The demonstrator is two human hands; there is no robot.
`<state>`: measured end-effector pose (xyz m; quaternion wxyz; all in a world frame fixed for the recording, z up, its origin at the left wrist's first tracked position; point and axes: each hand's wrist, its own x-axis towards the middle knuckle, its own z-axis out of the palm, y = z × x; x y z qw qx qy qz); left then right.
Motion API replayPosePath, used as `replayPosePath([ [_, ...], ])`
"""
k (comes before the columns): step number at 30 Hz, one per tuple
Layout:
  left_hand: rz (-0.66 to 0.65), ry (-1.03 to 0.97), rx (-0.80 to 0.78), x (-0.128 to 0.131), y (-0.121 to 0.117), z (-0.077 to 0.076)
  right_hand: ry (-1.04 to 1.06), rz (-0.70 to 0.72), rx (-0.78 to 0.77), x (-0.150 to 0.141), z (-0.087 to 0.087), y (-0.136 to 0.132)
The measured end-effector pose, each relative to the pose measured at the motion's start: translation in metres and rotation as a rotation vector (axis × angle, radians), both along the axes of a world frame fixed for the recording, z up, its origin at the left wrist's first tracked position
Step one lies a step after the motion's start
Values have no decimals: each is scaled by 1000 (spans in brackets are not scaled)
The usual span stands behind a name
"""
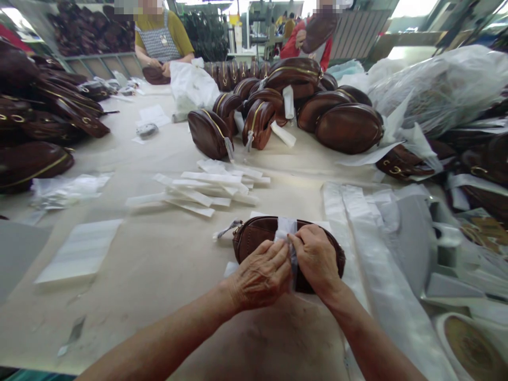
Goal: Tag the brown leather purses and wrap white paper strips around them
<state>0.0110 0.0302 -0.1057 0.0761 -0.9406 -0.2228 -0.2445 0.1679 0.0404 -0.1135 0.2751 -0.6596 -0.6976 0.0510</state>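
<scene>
A dark brown leather bag [254, 233] lies on its side in front of me, with a white paper strip [286, 226] wrapped across its middle. My left hand [264, 272] rests on the near side of the bag, its fingers lying flat against the strip. With bent fingers, my right hand [317, 259] pinches the strip close to the left fingertips. A wrapped zipper pull [228, 230] sticks out at the bag's left end. Both palms hide part of the bag's front.
Loose paper strips [210, 185] lie beyond the bag, and a white sheet [81, 248] is at left. Finished-looking brown bags [349, 127] are heaped farther back. A grey tape dispenser [413, 238] and a tape roll [472, 346] stand at right. Two co-workers [162, 37] are across the table.
</scene>
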Motion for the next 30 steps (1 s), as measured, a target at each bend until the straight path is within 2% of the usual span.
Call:
replayPosePath([
  [3,1,2,-9,-1,0,-1,47,-6,40,-1,5,0],
  [6,4,-5,-6,-2,-1,-3,208,-37,161,17,24,-13],
  [8,9,-20,-2,-2,-2,-4,182,-122,288,48,40,-29],
  [11,21,-61,4,-1,-3,-5,-37,-360,454,118,60,-57],
  [13,13,-92,6,0,-2,-5,-124,-528,417,167,68,-74],
  [15,-1,-119,16,1,-1,-5,-98,-642,225,205,71,-87],
  [17,-15,-140,30,2,0,-5,-34,-688,50,225,68,-94],
  [19,-22,-147,36,2,0,-5,111,-693,-48,230,61,-95],
  [21,-24,-146,38,1,0,-6,359,-696,-90,226,53,-91],
  [24,-18,-140,43,1,0,-7,652,-723,-72,219,44,-83],
  [27,-15,-138,40,1,0,-6,712,-738,-8,216,41,-84],
  [30,-15,-146,35,1,0,-5,709,-711,146,209,44,-106],
])
